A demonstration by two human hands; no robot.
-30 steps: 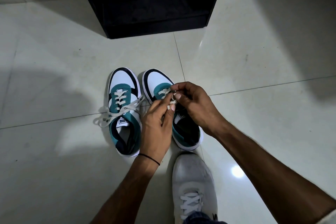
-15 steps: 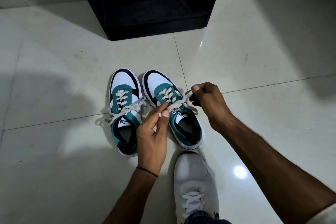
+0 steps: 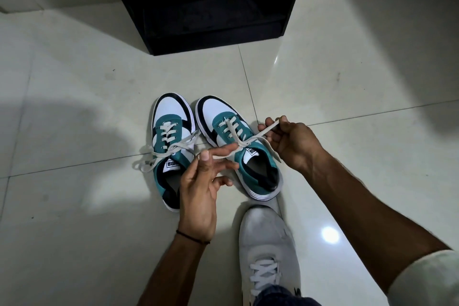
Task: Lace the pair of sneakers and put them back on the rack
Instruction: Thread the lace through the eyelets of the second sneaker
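Two teal, white and black sneakers stand side by side on the tiled floor, toes away from me. The left sneaker (image 3: 171, 131) has a tied bow whose loops spill to the left. The right sneaker (image 3: 228, 129) is laced, and its two white lace ends (image 3: 244, 140) cross above the tongue. My left hand (image 3: 202, 181) pinches the left-going end between thumb and forefinger in front of the shoes. My right hand (image 3: 291, 143) pinches the right-going end, stretched taut, just right of the shoe.
A black shoe rack (image 3: 208, 2) with a dark open shelf stands on the floor beyond the sneakers. My own grey sneaker (image 3: 268, 243) is planted just behind the right sneaker. Pale glossy tiles spread to both sides.
My hands were close together over the right sneaker's eyelets; they have drawn apart, each pulling a lace end outward, so the crossed lace is now taut.
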